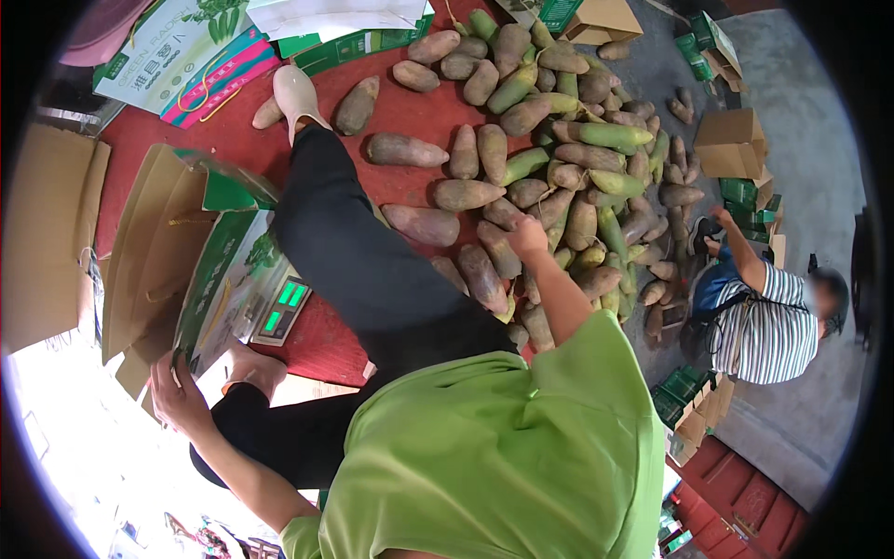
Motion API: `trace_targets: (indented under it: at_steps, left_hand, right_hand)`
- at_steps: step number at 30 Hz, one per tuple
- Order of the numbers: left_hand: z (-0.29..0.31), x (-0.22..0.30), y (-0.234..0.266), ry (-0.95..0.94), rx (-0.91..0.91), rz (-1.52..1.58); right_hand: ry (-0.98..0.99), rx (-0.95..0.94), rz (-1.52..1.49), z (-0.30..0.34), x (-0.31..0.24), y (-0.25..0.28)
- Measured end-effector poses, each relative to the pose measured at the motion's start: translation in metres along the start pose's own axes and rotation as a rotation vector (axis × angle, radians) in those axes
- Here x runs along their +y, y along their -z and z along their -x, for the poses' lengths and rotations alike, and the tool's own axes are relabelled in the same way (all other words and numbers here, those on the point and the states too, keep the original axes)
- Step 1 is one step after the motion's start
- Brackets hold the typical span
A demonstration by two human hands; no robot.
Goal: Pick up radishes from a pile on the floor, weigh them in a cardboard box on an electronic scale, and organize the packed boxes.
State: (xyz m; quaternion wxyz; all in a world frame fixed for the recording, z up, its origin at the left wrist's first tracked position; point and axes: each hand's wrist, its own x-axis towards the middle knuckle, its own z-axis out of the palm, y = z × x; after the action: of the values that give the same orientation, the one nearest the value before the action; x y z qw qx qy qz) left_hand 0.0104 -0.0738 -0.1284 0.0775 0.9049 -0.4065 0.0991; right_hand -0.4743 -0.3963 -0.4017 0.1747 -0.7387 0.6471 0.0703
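Observation:
My left hand (177, 396) is closed on the near edge of an open cardboard carton (158, 247) with green and white printed sides. That carton stands beside a digital scale (281, 309) with lit green displays; whether it rests on the scale is hard to tell. My right hand (528, 238) reaches into the big pile of radishes, its fingers curled at a brownish radish (501, 213); the fingertips are partly hidden. A darker radish (481, 278) lies nearer to me, and a green one (603, 133) lies farther off in the heap.
Red cloth (400, 93) covers the floor under the radishes. Printed flat cartons (182, 61) lie at the far left, and a brown cardboard flap (51, 233) stands at the left. To the right, another person (764, 317) in a striped shirt is among boxes (731, 142).

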Motion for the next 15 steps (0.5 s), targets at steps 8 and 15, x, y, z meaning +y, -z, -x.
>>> trace_targets:
  at_steps: [8,15]
  left_hand:
    - [0.002,-0.003,0.002,0.031,0.005,0.06]
    - [-0.007,0.013,0.007,-0.04,0.021,0.074]
  right_hand:
    - [0.347,0.126,0.461,-0.045,-0.091,0.006]
    - [0.286,0.045,0.6,-0.061,-0.109,-0.023]
